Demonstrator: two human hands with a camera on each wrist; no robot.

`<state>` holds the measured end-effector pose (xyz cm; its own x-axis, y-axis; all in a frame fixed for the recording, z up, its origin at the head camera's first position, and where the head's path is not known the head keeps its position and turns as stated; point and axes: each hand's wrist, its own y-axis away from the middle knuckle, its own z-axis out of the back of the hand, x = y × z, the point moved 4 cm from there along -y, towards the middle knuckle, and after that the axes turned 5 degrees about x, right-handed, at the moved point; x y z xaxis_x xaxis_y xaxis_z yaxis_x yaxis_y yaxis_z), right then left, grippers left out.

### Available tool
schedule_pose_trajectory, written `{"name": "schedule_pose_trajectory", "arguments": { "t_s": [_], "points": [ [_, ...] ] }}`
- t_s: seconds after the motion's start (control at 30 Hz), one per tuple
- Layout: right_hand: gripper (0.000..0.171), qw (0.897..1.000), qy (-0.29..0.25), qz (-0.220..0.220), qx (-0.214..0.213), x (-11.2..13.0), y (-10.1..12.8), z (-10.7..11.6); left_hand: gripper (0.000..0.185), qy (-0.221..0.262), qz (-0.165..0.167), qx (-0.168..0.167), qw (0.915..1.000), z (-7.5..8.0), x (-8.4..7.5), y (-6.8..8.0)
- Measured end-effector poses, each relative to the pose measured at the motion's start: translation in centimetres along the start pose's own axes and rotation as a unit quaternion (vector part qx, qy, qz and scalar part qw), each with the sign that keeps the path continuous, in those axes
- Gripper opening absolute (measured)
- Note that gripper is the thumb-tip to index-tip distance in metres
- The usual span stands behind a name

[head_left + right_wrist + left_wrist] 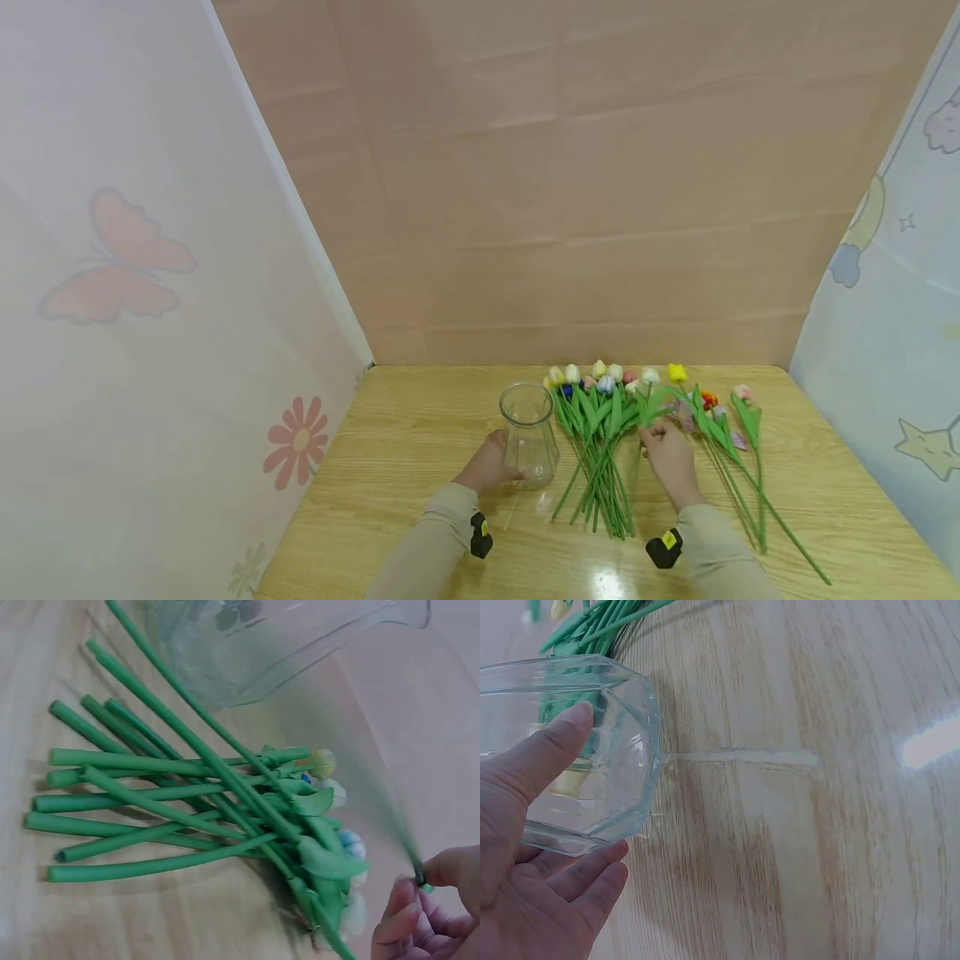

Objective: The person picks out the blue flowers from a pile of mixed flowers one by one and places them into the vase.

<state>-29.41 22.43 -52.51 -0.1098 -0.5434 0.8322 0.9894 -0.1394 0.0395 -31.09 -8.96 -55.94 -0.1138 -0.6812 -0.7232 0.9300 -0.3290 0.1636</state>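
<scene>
Left hand (491, 463) grasps the glass vase (528, 433) low on its body: thumb (551, 746) lies across the near face, the other fingers (585, 877) curl under the base. The vase stands upright on the counter (390, 467), left of centre, nothing inside it.

Right hand (667, 454) has a pinch grip on one flower stem (405, 840). Fingertips (439, 870) close on it near the top of the stem, and it shows motion-blurred in the right wrist view. Which bloom belongs to that stem I cannot tell from the head view.

Main bunch of artificial flowers (596, 442) lies flat on the counter between the two hands, just right of the vase. Green stems (157, 817) cross and fan toward the person, blooms point toward the back wall. Bloom colours visible: white, cream, yellow, blue, pink.

Second, smaller group (731, 450) lies right of the right hand, apart from the main bunch. It includes a yellow bloom (678, 372), an orange-red one (708, 400) and a pink one (742, 392). Its long stems run down toward the near right edge of the counter.

Both sleeves are beige, with a black and yellow wrist unit (480, 535) on each forearm.

Counter is light woodgrain. Printed fabric panels on left and right, tan panel behind.
</scene>
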Motion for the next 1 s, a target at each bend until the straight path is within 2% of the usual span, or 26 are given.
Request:
{"name": "schedule_pose_trajectory", "arguments": {
  "t_s": [0.13,0.23,0.33,0.4,0.47,0.63,0.83,1.0],
  "points": [
    [0.032,0.999,-0.004,0.019,-0.03,0.8,-0.1,0.9,0.094,-0.007,0.003,0.001,1.0,0.0,0.0,0.0],
    [0.029,0.996,-0.003,0.042,-0.084,1.2,-0.3,1.8,0.094,-0.008,0.002,0.001,1.0,0.1,-0.1,0.0],
    [0.026,0.987,0.004,0.061,-0.148,1.2,-0.6,3.0,0.093,-0.005,-0.003,-0.002,1.0,0.1,-0.1,0.0],
    [0.025,0.983,0.013,0.063,-0.172,0.9,-0.7,3.8,0.092,-0.002,-0.007,-0.002,1.0,0.1,-0.1,0.0],
    [0.026,0.983,0.022,0.058,-0.176,0.3,-0.8,4.5,0.092,0.002,-0.009,-0.001,1.0,0.1,-0.1,0.0],
    [0.027,0.986,0.042,0.05,-0.155,-1.4,-1.2,5.7,0.091,0.009,-0.007,0.003,0.9999,0.2,-0.2,0.1],
    [0.02,0.982,0.116,0.05,-0.141,-3.7,-1.5,5.9,0.09,0.008,-0.005,0.004,0.9999,0.3,-0.3,0.2],
    [0.022,0.984,0.151,0.028,-0.087,-6.0,-1.1,5.4,0.091,0.002,0.005,0.005,1.0,0.2,-0.4,0.2]
  ]
}}
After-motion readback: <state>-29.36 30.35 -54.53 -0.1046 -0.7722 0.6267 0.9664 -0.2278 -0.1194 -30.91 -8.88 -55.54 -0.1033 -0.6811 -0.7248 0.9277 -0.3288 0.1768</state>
